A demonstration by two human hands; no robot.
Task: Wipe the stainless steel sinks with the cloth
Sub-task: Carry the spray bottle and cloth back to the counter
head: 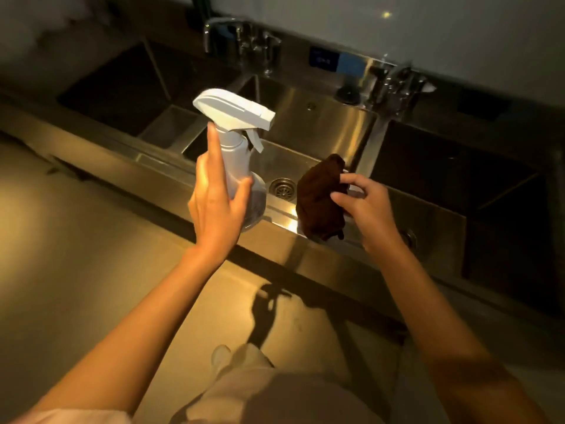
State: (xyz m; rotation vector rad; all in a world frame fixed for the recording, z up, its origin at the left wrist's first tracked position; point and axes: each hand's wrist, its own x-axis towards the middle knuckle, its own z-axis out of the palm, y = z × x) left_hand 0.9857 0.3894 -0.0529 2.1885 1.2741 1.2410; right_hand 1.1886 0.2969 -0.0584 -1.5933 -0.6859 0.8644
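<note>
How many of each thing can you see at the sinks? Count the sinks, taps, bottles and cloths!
Sinks: 3, left, middle, right
Taps: 2, one, another
Spray bottles: 1, white, in the left hand
Cloths: 1, dark brown, in the right hand
Total: 7

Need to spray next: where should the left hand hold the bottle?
Grip the spray bottle's narrow neck, just under the white head, from the person's side. The trigger points away toward the middle sink, so the left hand's index finger can curl round onto it.
</note>
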